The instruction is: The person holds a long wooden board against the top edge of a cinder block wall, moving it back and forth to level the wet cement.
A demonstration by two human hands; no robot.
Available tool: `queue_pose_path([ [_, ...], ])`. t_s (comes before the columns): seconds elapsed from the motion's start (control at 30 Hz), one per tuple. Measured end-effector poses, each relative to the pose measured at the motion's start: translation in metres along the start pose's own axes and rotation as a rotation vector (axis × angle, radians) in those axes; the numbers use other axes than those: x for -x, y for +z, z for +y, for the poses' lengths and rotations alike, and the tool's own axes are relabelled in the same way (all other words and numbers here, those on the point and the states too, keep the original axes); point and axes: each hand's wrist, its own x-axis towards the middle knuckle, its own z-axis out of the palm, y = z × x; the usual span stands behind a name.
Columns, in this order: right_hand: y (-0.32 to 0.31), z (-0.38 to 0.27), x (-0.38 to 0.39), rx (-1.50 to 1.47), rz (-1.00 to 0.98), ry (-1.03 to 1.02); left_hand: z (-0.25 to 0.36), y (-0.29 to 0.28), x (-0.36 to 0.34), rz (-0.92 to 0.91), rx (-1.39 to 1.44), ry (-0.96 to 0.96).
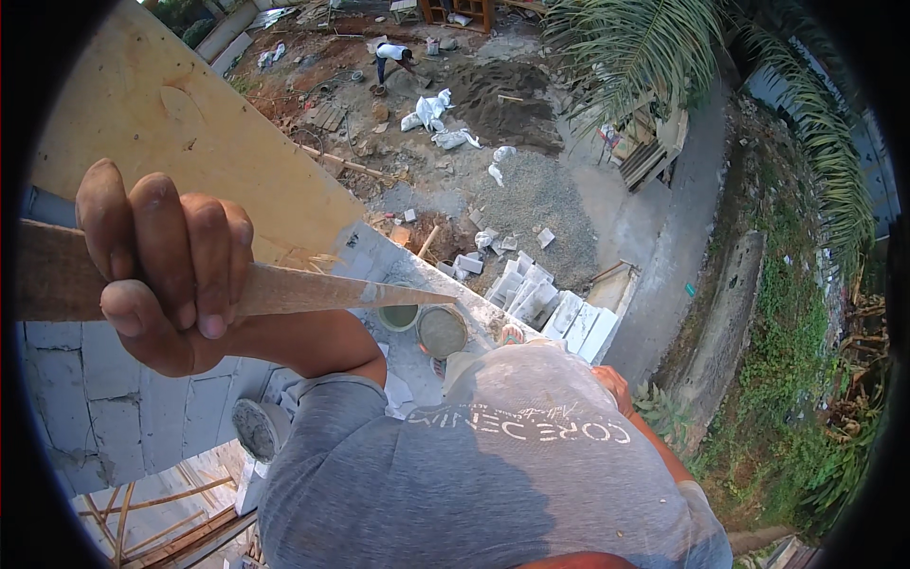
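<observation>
My left hand is closed around a long wooden board, which runs from the left edge and narrows toward the middle of the view. My right hand is down by my right hip, partly hidden by my grey shirt; whether it holds anything does not show. Below the board's far end stand a bucket of grey mortar and a bucket with greenish-grey contents. Another mortar-smeared bucket sits beside my left sleeve. A sandalled foot shows on the ledge.
A plywood sheet rises behind my left hand, above a pale block wall. Past the ledge there is a long drop to ground with stacked white blocks, gravel, dark sand, white sacks and a bent-over person.
</observation>
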Motion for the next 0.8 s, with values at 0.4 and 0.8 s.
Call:
queue_pose_path([
  [0.4, -0.0003, -0.0011, -0.0043, 0.014, -0.012, -0.004, -0.0009, -0.0004, 0.0008, -0.022, -0.021, 0.017],
  [0.8, 0.0005, 0.0028, 0.0001, 0.000, -0.024, 0.007, -0.0020, 0.0024, 0.0015, 0.014, -0.007, 0.011],
])
